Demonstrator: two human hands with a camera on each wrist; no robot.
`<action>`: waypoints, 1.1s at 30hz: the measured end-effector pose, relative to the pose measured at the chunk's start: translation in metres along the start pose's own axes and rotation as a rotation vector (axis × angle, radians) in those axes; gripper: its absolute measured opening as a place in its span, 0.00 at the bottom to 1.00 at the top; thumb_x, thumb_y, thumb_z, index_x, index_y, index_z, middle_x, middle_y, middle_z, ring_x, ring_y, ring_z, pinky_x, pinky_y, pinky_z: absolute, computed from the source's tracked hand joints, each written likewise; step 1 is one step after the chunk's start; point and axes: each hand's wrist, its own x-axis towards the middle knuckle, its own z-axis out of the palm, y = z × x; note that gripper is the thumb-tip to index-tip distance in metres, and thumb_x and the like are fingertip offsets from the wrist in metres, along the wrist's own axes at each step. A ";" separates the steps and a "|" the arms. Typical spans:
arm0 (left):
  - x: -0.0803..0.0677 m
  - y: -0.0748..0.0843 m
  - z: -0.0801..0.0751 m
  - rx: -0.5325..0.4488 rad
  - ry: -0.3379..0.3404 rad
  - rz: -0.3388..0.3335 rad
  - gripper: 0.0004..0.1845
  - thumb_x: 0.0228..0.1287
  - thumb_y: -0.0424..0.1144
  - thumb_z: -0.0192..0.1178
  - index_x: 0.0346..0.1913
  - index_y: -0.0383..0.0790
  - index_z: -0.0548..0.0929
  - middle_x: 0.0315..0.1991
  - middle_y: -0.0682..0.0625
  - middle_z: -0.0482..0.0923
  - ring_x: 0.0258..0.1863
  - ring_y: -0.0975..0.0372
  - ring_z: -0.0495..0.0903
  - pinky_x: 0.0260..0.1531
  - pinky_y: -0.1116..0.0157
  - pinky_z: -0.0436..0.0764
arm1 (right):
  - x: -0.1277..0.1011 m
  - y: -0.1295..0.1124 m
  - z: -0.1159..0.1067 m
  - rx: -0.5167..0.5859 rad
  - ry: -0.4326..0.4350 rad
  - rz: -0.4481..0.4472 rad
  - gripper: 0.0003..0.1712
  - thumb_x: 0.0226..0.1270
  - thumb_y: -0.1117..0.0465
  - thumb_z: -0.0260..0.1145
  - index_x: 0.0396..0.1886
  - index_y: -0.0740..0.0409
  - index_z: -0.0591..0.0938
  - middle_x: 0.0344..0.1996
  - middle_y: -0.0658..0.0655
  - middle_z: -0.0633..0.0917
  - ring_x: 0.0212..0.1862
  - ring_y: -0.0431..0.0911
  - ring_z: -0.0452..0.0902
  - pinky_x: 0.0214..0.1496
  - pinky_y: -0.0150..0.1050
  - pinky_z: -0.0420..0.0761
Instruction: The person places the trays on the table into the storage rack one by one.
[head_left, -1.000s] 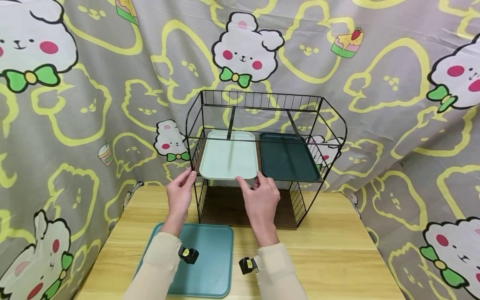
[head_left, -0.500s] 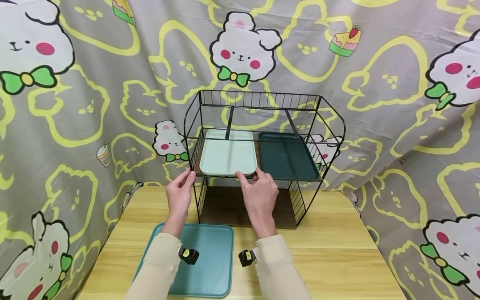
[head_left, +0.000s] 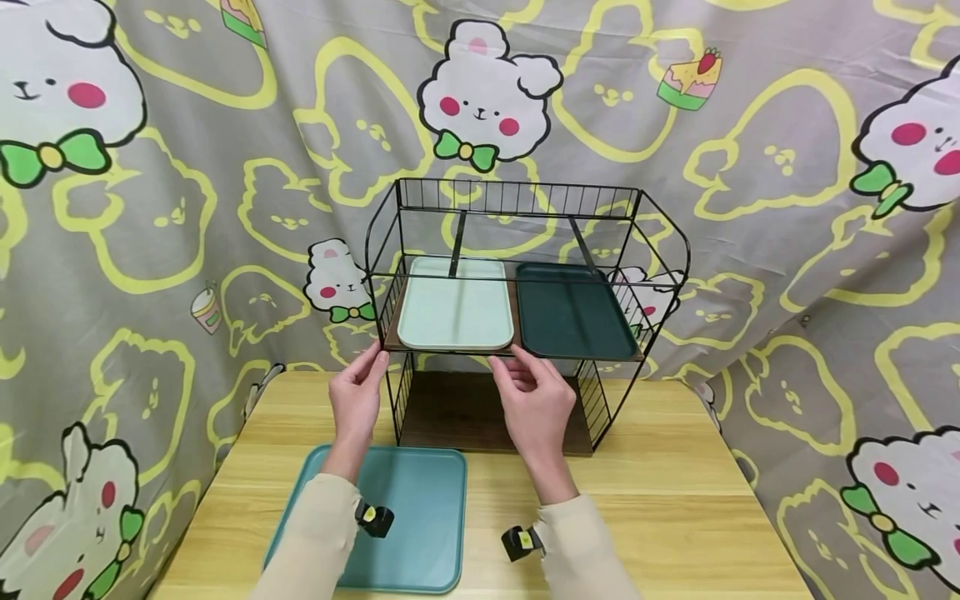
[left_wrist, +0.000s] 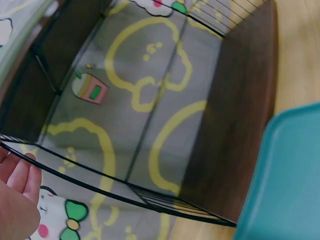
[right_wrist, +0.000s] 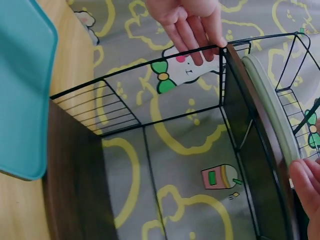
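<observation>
Right-wrist view shows us the left hand's (right_wrist: 190, 20) lower fingers, head-view hidden, clasping the rack (head_left: 480, 412); right hand (head_left: 536, 407), fingertips apart, beside the mint tray (head_left: 456, 315).

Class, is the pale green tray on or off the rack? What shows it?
On: the pale green tray lies flat on the upper wooden shelf, beside the dark tray.

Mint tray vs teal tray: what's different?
Color: the mint tray is pale green, the teal tray a deeper blue-green.
Place: the mint tray lies on the rack's upper shelf, the teal tray on the table in front.
Hands: the right hand's fingertips are at the mint tray's front edge, contact unclear; no fingers are on the teal tray.
Shared: rounded corners, lying flat.
</observation>
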 end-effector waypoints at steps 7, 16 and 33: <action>-0.002 -0.029 -0.007 0.067 0.005 -0.030 0.22 0.76 0.49 0.67 0.67 0.47 0.86 0.66 0.46 0.84 0.48 0.85 0.80 0.50 0.86 0.77 | -0.022 0.015 -0.006 0.089 -0.047 0.118 0.19 0.63 0.56 0.82 0.53 0.56 0.92 0.39 0.56 0.93 0.38 0.48 0.92 0.43 0.25 0.88; -0.001 -0.072 -0.009 0.045 -0.027 -0.083 0.23 0.74 0.42 0.69 0.68 0.42 0.84 0.67 0.41 0.83 0.45 0.86 0.82 0.49 0.85 0.80 | -0.062 0.042 0.001 0.112 -0.101 0.315 0.20 0.62 0.55 0.83 0.54 0.53 0.92 0.44 0.54 0.93 0.46 0.50 0.92 0.50 0.39 0.91; -0.009 -0.107 -0.007 0.275 -0.069 -0.148 0.22 0.74 0.37 0.68 0.67 0.37 0.84 0.62 0.37 0.85 0.66 0.46 0.83 0.39 0.85 0.76 | -0.120 0.077 0.018 0.071 -0.154 0.559 0.22 0.63 0.58 0.81 0.57 0.56 0.90 0.51 0.56 0.93 0.55 0.55 0.89 0.59 0.44 0.89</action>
